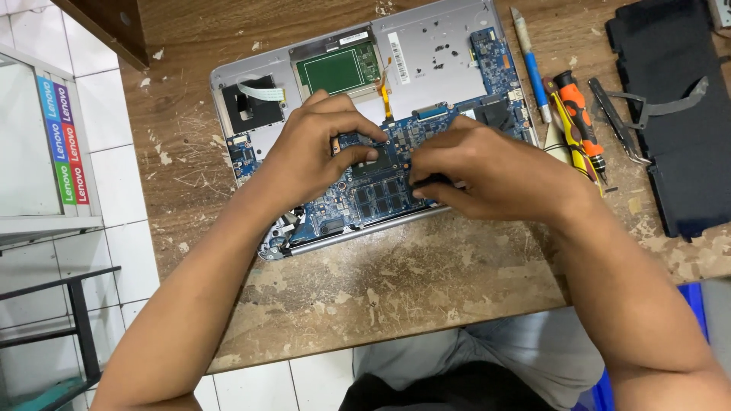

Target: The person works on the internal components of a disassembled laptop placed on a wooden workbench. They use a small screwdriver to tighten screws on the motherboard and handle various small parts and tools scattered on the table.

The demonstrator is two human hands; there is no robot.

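Both hands rest on the blue circuit board (373,190) of an opened silver laptop shell (442,61) on a worn wooden table (411,281). The left hand (308,152) curls, fingertips pressed to the board's middle. The right hand (487,171) pinches a small dark part (430,180), mostly hidden under its fingers. Right of the shell lie a blue-handled knife (531,65), an orange screwdriver (579,114), tweezers (615,125) and a black panel (685,114), cut off at the edge

Worn, scratched wooden table (426,281) filled the centre, white tiled floor (122,221) lay at nine o'clock, dark metal frame (76,304) stood at eight o'clock, glass panel with coloured strip (30,144) at ten o'clock, even light.
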